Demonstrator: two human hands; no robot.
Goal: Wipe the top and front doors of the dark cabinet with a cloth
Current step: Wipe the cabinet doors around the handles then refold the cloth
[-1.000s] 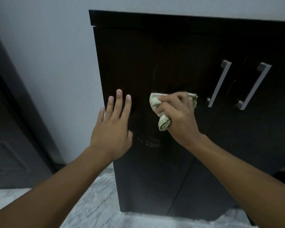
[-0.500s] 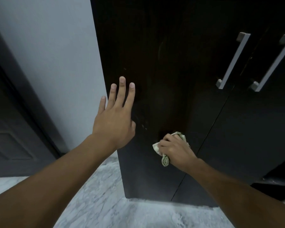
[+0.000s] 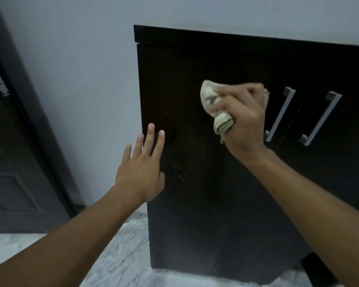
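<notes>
The dark cabinet (image 3: pixel 195 204) stands against a pale wall, its top edge showing as a thin dark slab. My right hand (image 3: pixel 240 121) grips a bunched pale green cloth (image 3: pixel 210 100) and holds it against the upper part of the left door. My left hand (image 3: pixel 143 168) lies flat, fingers straight, on the left door near its left edge, lower than the cloth. Faint smear marks show on the door just right of my left hand. Two silver bar handles (image 3: pixel 280 114) sit where the two doors meet.
A dark room door (image 3: pixel 13 162) with a metal hinge plate stands at the left. Marbled grey-white floor (image 3: pixel 116 262) runs under the cabinet. A pale wall (image 3: pixel 81 79) fills the gap between door and cabinet.
My right hand has carried the cloth up from low on the left door to its upper part. My left hand has stayed flat on the door. The view has tilted up, showing the cabinet top edge.
</notes>
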